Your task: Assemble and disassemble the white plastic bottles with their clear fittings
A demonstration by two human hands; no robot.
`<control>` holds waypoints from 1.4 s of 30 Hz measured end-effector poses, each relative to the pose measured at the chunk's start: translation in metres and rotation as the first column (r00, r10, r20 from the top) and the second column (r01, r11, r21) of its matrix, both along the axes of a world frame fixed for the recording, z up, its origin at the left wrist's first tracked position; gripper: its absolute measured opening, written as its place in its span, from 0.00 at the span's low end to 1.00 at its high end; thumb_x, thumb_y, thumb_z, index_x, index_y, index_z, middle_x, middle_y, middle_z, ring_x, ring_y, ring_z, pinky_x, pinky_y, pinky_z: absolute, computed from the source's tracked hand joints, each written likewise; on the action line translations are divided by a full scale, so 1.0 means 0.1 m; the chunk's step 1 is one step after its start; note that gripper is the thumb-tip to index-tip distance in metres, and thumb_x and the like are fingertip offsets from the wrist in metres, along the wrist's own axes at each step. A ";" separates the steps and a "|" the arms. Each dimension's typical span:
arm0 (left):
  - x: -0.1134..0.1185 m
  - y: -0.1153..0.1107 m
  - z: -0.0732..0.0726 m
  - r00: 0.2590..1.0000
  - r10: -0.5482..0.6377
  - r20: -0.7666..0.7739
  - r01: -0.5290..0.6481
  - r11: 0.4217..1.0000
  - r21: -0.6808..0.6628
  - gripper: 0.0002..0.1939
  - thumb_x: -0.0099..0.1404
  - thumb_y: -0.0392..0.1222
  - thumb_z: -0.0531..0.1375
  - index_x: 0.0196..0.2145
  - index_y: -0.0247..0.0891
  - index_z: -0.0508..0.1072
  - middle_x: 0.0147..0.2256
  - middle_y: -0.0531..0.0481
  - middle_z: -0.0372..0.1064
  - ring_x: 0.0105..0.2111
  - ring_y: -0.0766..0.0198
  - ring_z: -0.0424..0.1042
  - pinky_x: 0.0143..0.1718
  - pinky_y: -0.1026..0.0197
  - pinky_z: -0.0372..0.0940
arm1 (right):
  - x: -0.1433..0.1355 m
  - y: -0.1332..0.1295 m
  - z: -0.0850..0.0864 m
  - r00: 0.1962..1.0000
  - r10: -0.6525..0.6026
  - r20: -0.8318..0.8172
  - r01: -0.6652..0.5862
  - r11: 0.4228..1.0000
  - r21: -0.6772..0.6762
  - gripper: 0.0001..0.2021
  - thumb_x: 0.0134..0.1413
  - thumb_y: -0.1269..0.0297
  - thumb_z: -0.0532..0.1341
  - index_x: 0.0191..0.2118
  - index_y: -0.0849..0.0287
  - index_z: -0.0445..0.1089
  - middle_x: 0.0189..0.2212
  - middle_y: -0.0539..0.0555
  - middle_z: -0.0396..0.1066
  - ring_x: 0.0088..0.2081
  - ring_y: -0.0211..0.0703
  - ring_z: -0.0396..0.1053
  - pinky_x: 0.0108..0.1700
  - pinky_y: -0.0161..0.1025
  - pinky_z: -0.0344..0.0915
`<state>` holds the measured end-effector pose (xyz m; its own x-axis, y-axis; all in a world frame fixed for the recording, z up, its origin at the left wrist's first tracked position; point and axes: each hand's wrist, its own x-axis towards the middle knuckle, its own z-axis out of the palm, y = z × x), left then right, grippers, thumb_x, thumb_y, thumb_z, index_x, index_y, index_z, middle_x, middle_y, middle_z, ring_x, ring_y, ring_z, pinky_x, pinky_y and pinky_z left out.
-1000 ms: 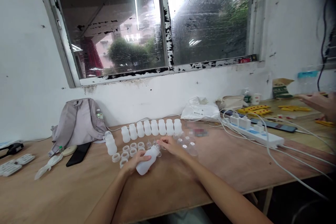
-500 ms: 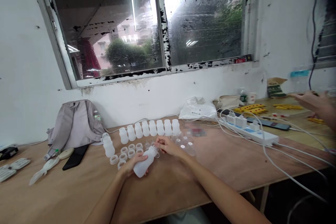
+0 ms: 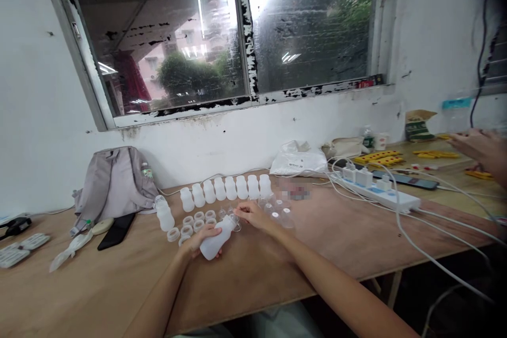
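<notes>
A frosted white bottle (image 3: 216, 242) lies tilted in my left hand (image 3: 200, 237), its neck pointing up and right. My right hand (image 3: 250, 215) is closed at the bottle's mouth, fingers pinched; whatever they hold is too small to make out. Left of the bottle sit several clear rings (image 3: 198, 226) in rows. Behind my hands stands a row of frosted bottles (image 3: 231, 188). Several clear caps (image 3: 285, 217) are to the right of my right hand. Another bottle (image 3: 165, 214) with a clear top leans at the left of the rings.
A grey backpack (image 3: 114, 182), a black phone (image 3: 116, 232) and a plastic wrapper (image 3: 71, 252) are at the left. A white bag (image 3: 299, 159) lies by the wall. Rightward are a power strip (image 3: 380, 194), cables, yellow parts (image 3: 378, 158) and another person's hand (image 3: 481, 149).
The view has shifted slightly. My left hand still holds the bottle and my right fingers remain at its mouth, with little visible movement.
</notes>
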<state>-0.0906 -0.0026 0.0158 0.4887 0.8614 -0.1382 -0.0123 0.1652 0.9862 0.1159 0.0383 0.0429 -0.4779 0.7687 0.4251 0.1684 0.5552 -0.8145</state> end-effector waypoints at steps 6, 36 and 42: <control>0.01 0.00 0.04 0.998 0.017 -0.060 -0.016 1.000 0.023 0.18 0.50 0.51 0.61 0.32 0.34 0.66 0.22 0.51 0.66 0.19 0.65 0.68 0.17 0.65 0.63 | -0.01 -0.01 -0.02 0.999 -0.006 0.050 0.010 0.997 -0.074 0.17 0.51 0.53 0.53 0.22 0.61 0.61 0.13 0.44 0.55 0.14 0.28 0.52 0.17 0.29 0.47; -0.04 -0.01 0.08 0.984 -0.156 -0.091 0.153 0.987 -0.044 0.20 0.52 0.53 0.59 0.33 0.31 0.69 0.27 0.46 0.69 0.19 0.67 0.67 0.17 0.66 0.62 | -0.03 -0.03 -0.05 0.968 0.081 0.237 -0.058 0.993 -0.103 0.21 0.51 0.48 0.51 0.19 0.61 0.60 0.11 0.45 0.56 0.13 0.30 0.53 0.16 0.30 0.49; -0.07 0.02 0.06 0.986 -0.130 -0.101 0.125 0.991 -0.053 0.19 0.52 0.52 0.59 0.34 0.32 0.69 0.26 0.48 0.69 0.18 0.67 0.67 0.16 0.66 0.61 | -0.05 -0.05 -0.05 0.973 -0.006 0.230 0.019 0.998 -0.052 0.21 0.51 0.47 0.50 0.26 0.61 0.65 0.15 0.47 0.61 0.16 0.31 0.56 0.17 0.30 0.52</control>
<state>-0.0973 -0.0011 0.0219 0.5751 0.7844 -0.2325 0.1137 0.2048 0.9722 0.1105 0.0329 0.0376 -0.5480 0.7938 0.2637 0.3608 0.5087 -0.7817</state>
